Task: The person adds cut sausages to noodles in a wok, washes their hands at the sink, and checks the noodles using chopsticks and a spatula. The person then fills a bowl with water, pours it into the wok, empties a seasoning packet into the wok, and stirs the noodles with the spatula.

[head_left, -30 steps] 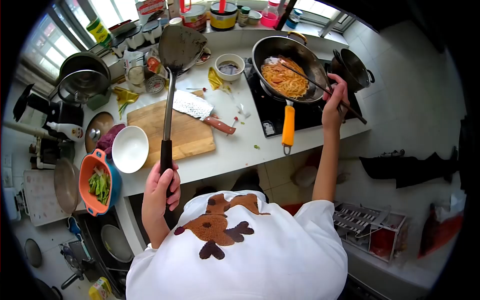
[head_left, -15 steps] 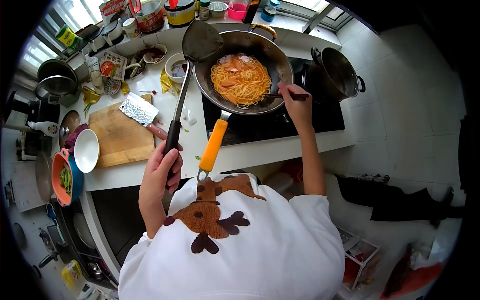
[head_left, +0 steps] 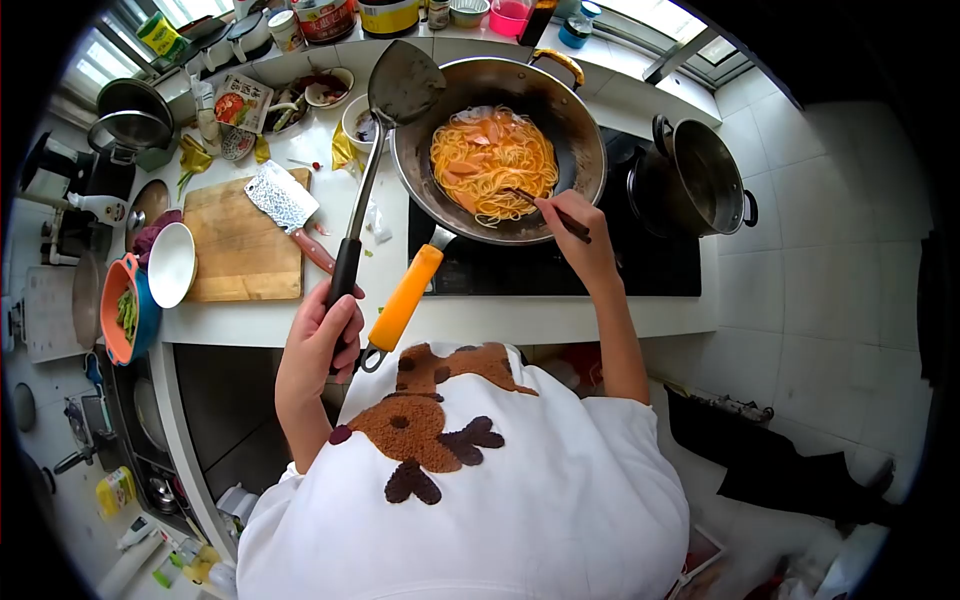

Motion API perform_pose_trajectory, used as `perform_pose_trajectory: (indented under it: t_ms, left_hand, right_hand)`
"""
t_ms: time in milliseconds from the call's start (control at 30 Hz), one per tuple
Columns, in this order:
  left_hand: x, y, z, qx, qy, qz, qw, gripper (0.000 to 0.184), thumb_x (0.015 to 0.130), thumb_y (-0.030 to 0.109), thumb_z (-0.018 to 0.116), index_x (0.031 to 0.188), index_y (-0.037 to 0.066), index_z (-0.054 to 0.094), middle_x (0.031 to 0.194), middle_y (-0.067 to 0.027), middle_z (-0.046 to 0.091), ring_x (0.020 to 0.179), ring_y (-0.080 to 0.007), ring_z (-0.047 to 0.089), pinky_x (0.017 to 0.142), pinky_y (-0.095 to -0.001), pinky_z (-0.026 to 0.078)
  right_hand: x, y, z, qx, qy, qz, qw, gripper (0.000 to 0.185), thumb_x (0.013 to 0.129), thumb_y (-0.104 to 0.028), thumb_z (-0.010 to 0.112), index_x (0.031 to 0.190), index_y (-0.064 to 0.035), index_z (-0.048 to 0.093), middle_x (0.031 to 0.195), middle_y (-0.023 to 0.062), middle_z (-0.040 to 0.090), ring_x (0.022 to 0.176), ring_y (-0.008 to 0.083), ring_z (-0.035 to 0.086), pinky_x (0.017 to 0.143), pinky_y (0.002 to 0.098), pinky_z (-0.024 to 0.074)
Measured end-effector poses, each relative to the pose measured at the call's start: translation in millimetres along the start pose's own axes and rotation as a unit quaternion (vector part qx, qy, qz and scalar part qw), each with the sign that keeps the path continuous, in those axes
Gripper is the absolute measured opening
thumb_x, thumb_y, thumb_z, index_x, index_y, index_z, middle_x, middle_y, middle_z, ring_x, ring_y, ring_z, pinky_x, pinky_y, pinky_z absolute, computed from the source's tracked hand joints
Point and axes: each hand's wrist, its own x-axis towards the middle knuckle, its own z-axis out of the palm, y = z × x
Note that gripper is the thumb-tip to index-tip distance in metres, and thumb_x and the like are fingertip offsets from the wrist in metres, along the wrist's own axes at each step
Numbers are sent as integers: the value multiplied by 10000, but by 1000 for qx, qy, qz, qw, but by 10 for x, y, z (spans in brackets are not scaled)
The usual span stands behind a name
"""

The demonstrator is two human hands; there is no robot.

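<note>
My left hand point(head_left: 322, 338) is wrapped around the black handle of a wok spatula point(head_left: 405, 82). Its broad metal blade is raised at the left rim of the wok point(head_left: 585, 150). My right hand point(head_left: 582, 236) grips dark chopsticks point(head_left: 570, 224), whose tips reach into the noodles point(head_left: 490, 180) at their lower right edge. The noodles are orange-red with pinkish slices among them. An orange handle point(head_left: 405, 298) sticks out from the wok toward my body, between my two hands. Under the wok lies a black cooktop point(head_left: 480, 272).
A dark two-handled pot point(head_left: 700, 178) stands right of the wok. To the left, a cleaver point(head_left: 285, 200) lies across the wooden cutting board point(head_left: 230, 255), near a white bowl point(head_left: 172, 265) and a basin point(head_left: 120, 310) holding green vegetables. Jars and bottles line the windowsill.
The view has shifted slightly. My right hand and the chopsticks have moved down and left, with the tips further into the noodles. The spatula stays raised in my left hand.
</note>
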Motion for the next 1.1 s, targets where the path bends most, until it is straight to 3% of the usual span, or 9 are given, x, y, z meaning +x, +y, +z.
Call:
perform_pose_trajectory:
  t_ms: [167,267,400,467,600,667,800,967,1100]
  left_hand:
    - [38,27,48,-5,-12,-9,1000,190,888,174,439,1001,23,428,615,7,376,377,-30,321,290,-175,264]
    - [85,26,94,5,-16,-14,1000,191,888,178,438,997,21,432,611,12,370,370,-24,310,284,-168,256]
    - [124,38,106,19,-33,-31,999,195,886,185,442,995,23,443,610,19,367,371,-18,307,282,-163,254]
    - [132,43,97,23,-38,-38,998,198,885,188,445,999,25,444,611,20,370,373,-19,310,284,-163,256]
    - [128,74,115,28,-45,-55,997,166,887,167,447,985,33,436,605,20,381,383,-25,323,298,-175,259]
    - [132,72,127,29,-46,-58,997,166,887,169,449,985,35,436,606,21,382,384,-24,322,300,-175,256]
    - [151,64,125,37,-51,-62,996,167,887,174,451,984,38,436,606,23,382,390,-24,322,304,-173,253]
    - [153,79,110,34,-54,-72,995,169,888,178,448,982,39,435,613,21,381,398,-26,323,303,-171,257]
    - [184,86,79,16,-66,-86,994,195,883,191,440,991,29,440,598,31,354,379,-16,311,283,-152,261]
  right_hand:
    - [-19,38,-67,-45,35,-46,997,89,777,-25,575,733,33,524,640,124,487,566,250,477,517,287,380]
    - [-61,55,-78,-88,62,-105,989,89,764,-16,589,720,21,521,640,118,484,565,252,481,513,281,389]
    - [-124,49,-95,-109,86,-111,984,88,751,-24,613,727,12,537,621,109,496,544,232,494,496,277,393]
    - [-114,-33,-119,-47,136,-15,989,104,749,-52,635,721,13,559,601,99,518,513,203,506,475,266,389]
    - [-93,-30,-185,-83,113,-3,990,129,754,-78,645,699,14,572,597,97,539,497,181,510,471,248,386]
    - [-68,-59,-125,5,118,38,992,156,757,-91,647,680,20,569,595,98,534,487,172,497,463,241,372]
    - [-53,92,-34,17,83,40,996,181,762,-95,642,667,27,547,580,102,511,483,195,485,455,255,365]
    - [-56,174,-21,-92,79,-35,992,225,778,-78,616,659,10,446,585,112,461,512,273,479,457,293,389]
    - [-85,258,17,-142,90,-109,980,224,767,-69,622,675,0,429,598,114,457,515,278,479,462,319,405]
